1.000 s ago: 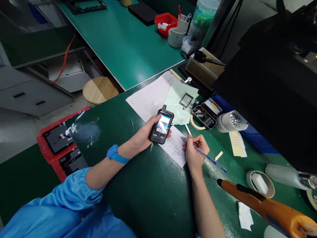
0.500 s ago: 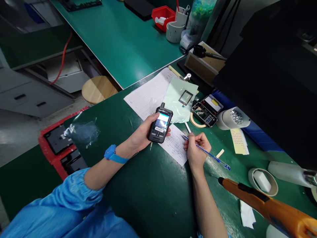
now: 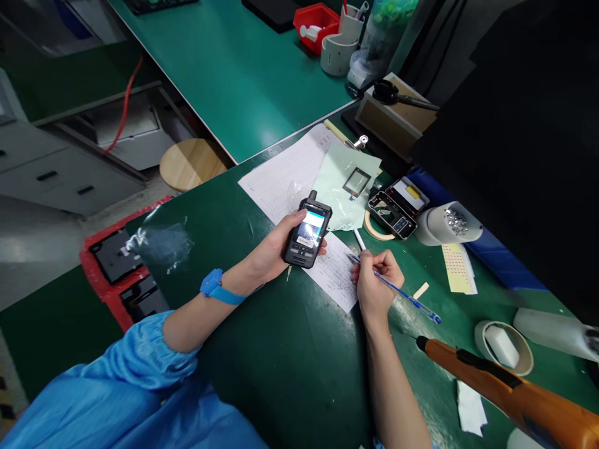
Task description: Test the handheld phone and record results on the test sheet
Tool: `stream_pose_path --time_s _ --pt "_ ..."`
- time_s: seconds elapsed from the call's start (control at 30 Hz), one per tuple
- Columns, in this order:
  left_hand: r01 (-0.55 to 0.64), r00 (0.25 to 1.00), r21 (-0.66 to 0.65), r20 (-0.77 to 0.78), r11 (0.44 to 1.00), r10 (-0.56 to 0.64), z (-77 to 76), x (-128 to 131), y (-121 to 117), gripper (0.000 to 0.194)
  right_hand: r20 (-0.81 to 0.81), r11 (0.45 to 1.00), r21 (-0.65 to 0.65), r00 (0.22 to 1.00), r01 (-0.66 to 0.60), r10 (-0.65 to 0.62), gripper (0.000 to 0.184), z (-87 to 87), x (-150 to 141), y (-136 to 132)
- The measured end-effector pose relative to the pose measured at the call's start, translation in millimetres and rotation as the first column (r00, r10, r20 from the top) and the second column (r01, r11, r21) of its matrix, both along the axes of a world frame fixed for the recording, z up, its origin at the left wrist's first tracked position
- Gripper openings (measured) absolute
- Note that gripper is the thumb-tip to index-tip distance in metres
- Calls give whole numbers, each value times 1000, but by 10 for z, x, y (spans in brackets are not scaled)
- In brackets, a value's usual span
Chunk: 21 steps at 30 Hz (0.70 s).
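My left hand (image 3: 276,249) grips a black handheld radio phone (image 3: 307,232) with its screen lit, held just above the green mat (image 3: 281,349). A blue wrist strap (image 3: 216,288) is on that arm. My right hand (image 3: 377,284) holds a blue pen (image 3: 407,299), its tip resting on a small sheet of lined paper (image 3: 334,274) that lies between the two hands. A white stick (image 3: 359,239) lies just beyond the pen tip.
A larger sheet (image 3: 290,178), a pale green cloth with a black frame part (image 3: 356,182), an opened device (image 3: 397,209), tape rolls (image 3: 503,346), a white cup of screws (image 3: 447,223) and an orange electric screwdriver (image 3: 510,393) lie around. A red tray (image 3: 115,268) sits left.
The view has shifted slightly. Both hands keep their hold; the pen tip stays on the small sheet and the phone stays in the left hand.
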<state>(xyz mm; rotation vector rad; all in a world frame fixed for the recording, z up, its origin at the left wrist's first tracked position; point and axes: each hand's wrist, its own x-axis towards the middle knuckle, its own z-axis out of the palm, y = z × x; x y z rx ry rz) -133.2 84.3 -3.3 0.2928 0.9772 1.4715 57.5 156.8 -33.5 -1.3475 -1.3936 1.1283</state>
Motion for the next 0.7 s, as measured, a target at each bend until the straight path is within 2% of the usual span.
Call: stream_pose_path --time_s 0.3,0.7 --pt "-25 999 -26 -22 999 24 20 8 -4 48 167 993 115 986 -40 20 35 -36 20 -32" --pt "-29 997 -17 -71 999 28 -22 16 -17 50 141 995 91 989 -46 33 36 -44 38 -31"
